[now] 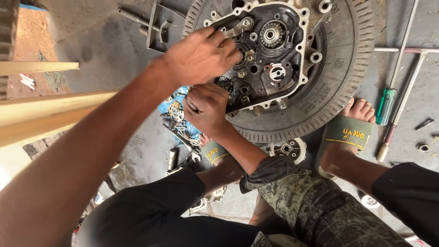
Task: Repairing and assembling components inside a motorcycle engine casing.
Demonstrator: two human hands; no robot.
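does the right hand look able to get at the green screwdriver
Probably yes: the green screwdriver lies uncovered on the floor beside the right foot, though the right hand is busy at the engine case.

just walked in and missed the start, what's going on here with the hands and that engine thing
A person squats over an open engine crankcase that lies flat inside a tyre on the concrete floor. The left hand reaches in over the gears, and the right hand is closed at the case's near edge; what its fingers grip is hidden. A green-handled screwdriver and a T-handle wrench lie to the right, with loose gears and springs on a blue cloth to the left.
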